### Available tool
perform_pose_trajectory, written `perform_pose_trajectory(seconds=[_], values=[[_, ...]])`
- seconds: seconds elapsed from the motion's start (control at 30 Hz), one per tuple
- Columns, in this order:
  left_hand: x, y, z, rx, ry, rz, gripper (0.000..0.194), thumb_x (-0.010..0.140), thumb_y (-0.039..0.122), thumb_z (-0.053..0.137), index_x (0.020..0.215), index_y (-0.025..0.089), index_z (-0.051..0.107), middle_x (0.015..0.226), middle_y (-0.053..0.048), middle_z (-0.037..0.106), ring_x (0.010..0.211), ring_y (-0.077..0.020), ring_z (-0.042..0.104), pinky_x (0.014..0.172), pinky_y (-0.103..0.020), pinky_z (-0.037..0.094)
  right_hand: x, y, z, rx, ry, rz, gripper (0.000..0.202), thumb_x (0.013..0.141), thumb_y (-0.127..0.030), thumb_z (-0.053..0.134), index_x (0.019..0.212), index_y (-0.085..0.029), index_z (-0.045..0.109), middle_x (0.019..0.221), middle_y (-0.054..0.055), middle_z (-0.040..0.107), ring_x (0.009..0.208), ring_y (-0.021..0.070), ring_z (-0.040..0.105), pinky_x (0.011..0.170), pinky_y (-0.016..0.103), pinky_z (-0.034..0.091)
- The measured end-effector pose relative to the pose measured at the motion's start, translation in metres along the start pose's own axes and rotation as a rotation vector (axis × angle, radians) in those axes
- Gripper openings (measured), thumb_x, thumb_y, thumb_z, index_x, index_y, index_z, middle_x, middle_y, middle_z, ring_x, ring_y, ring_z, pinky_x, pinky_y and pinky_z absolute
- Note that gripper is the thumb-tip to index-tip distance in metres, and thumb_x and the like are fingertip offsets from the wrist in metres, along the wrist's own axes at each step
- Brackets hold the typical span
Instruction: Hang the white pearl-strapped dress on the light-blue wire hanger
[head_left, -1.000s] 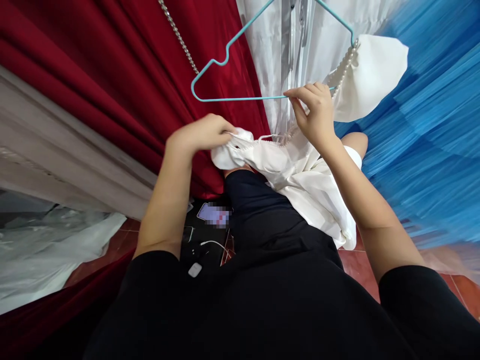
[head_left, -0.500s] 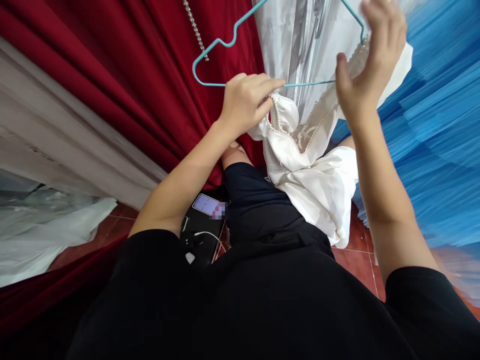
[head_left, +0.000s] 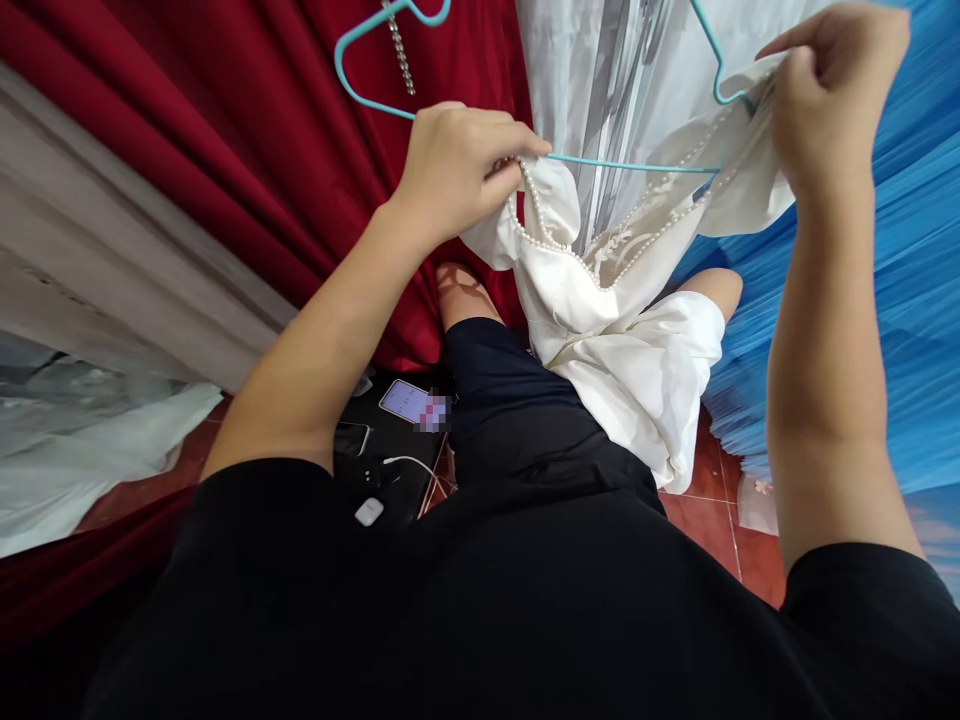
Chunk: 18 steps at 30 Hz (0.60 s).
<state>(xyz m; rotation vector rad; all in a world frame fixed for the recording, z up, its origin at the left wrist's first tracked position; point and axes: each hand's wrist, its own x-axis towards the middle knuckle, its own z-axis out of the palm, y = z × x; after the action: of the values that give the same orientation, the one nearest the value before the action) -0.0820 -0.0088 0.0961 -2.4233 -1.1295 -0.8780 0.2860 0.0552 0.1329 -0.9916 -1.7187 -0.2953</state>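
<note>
A white dress [head_left: 562, 290] with a pearl-trimmed neckline hangs between my hands, its lower part bunched over my lap. My left hand [head_left: 461, 165] pinches the dress's left shoulder against the bottom bar of a light-blue clothes hanger [head_left: 626, 164]. My right hand [head_left: 840, 105] is closed on the other shoulder of the dress and pulls it out to the right. That part of the fabric overlaps the hanger's right end. The top of the hanger lies beyond the upper edge of the picture, and the fingertips of my right hand are partly hidden.
Red curtain-like fabric [head_left: 300, 130] hangs at the left, with a beaded strip [head_left: 400, 55] in front. Blue tulle [head_left: 907, 260] fills the right side. A phone [head_left: 401, 400], a white earbud case [head_left: 369, 512] and a white cable [head_left: 416, 461] lie on a black surface beside my leg.
My right hand, open-fingered before, has moved right and closed on the dress's shoulder, stretching the neckline wider. My left hand and the hanger's left end have shifted slightly left and up.
</note>
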Motion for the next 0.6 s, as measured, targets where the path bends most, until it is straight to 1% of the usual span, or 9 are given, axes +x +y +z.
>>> perform_pose_trajectory(seconds=[0.03, 0.07, 0.17, 0.23, 0.3, 0.4, 0.47, 0.53, 0.6], values=[[0.0, 0.001, 0.001, -0.007, -0.006, -0.013, 0.035, 0.086, 0.021, 0.06, 0.118, 0.031, 0.07, 0.107, 0.008, 0.071, 0.093, -0.0224, 0.062, 0.078, -0.041, 0.041, 0.0, 0.015, 0.005, 0.044, 0.092, 0.085, 0.035, 0.076, 0.001, 0.043, 0.081, -0.01, 0.076, 0.086, 0.005, 0.067, 0.089, 0.0141, 0.061, 0.076, 0.025, 0.041], [0.001, 0.001, 0.003, -0.022, -0.004, -0.033, 0.035, 0.086, 0.021, 0.061, 0.118, 0.03, 0.07, 0.108, 0.008, 0.071, 0.094, -0.0219, 0.062, 0.08, -0.04, 0.041, -0.002, 0.03, 0.01, 0.044, 0.151, 0.188, 0.034, 0.076, 0.002, 0.042, 0.079, -0.009, 0.074, 0.083, 0.007, 0.066, 0.083, 0.014, 0.062, 0.07, 0.024, 0.042], [0.004, 0.005, 0.01, -0.114, -0.033, -0.074, 0.036, 0.087, 0.02, 0.061, 0.121, 0.03, 0.068, 0.112, 0.01, 0.069, 0.1, -0.0212, 0.06, 0.087, -0.039, 0.041, -0.026, 0.06, 0.023, -0.01, 0.211, 0.22, 0.029, 0.083, 0.002, 0.045, 0.085, -0.007, 0.072, 0.081, 0.011, 0.066, 0.075, 0.0155, 0.06, 0.069, 0.028, 0.041], [0.006, 0.007, 0.013, -0.163, -0.045, -0.092, 0.037, 0.088, 0.019, 0.059, 0.122, 0.032, 0.067, 0.116, 0.011, 0.067, 0.105, -0.0209, 0.059, 0.089, -0.037, 0.042, -0.053, 0.06, 0.025, -0.03, 0.228, 0.186, 0.023, 0.089, -0.006, 0.047, 0.088, -0.01, 0.07, 0.082, 0.011, 0.065, 0.073, 0.0162, 0.056, 0.069, 0.03, 0.039], [0.007, 0.01, 0.015, -0.165, -0.051, -0.1, 0.038, 0.087, 0.019, 0.058, 0.121, 0.033, 0.068, 0.117, 0.011, 0.068, 0.107, -0.0213, 0.06, 0.088, -0.036, 0.044, -0.084, 0.046, 0.024, -0.022, 0.166, 0.141, 0.021, 0.089, -0.011, 0.048, 0.09, -0.016, 0.069, 0.08, 0.008, 0.064, 0.07, 0.017, 0.053, 0.068, 0.031, 0.037], [0.009, 0.017, 0.018, -0.157, -0.026, -0.094, 0.041, 0.085, 0.017, 0.057, 0.12, 0.035, 0.069, 0.115, 0.01, 0.069, 0.106, -0.0234, 0.062, 0.083, -0.037, 0.046, -0.113, 0.01, 0.019, 0.055, -0.14, 0.012, 0.024, 0.088, -0.019, 0.049, 0.099, -0.024, 0.069, 0.084, 0.006, 0.065, 0.07, 0.0194, 0.054, 0.07, 0.035, 0.039], [0.008, 0.024, 0.02, -0.167, -0.005, -0.062, 0.044, 0.085, 0.016, 0.053, 0.122, 0.035, 0.068, 0.113, 0.007, 0.07, 0.104, -0.0262, 0.063, 0.079, -0.04, 0.047, -0.114, -0.018, 0.018, 0.091, -0.26, -0.091, 0.021, 0.09, -0.029, 0.051, 0.102, -0.03, 0.068, 0.1, 0.006, 0.066, 0.089, 0.0217, 0.058, 0.08, 0.038, 0.042], [0.009, 0.031, 0.023, -0.197, 0.017, -0.038, 0.045, 0.086, 0.018, 0.05, 0.123, 0.035, 0.069, 0.111, 0.004, 0.071, 0.101, -0.0295, 0.064, 0.076, -0.043, 0.047, -0.103, -0.045, 0.02, 0.059, -0.24, -0.139, 0.019, 0.091, -0.039, 0.054, 0.104, -0.034, 0.066, 0.12, 0.004, 0.06, 0.112, 0.0238, 0.053, 0.097, 0.042, 0.038], [0.009, 0.036, 0.024, -0.261, 0.044, -0.05, 0.044, 0.086, 0.021, 0.05, 0.121, 0.038, 0.069, 0.11, 0.003, 0.071, 0.1, -0.0319, 0.064, 0.078, -0.046, 0.047, -0.088, -0.066, 0.026, 0.037, -0.225, -0.132, 0.025, 0.092, -0.047, 0.053, 0.112, -0.036, 0.061, 0.131, 0.002, 0.054, 0.121, 0.0249, 0.046, 0.107, 0.044, 0.032]])
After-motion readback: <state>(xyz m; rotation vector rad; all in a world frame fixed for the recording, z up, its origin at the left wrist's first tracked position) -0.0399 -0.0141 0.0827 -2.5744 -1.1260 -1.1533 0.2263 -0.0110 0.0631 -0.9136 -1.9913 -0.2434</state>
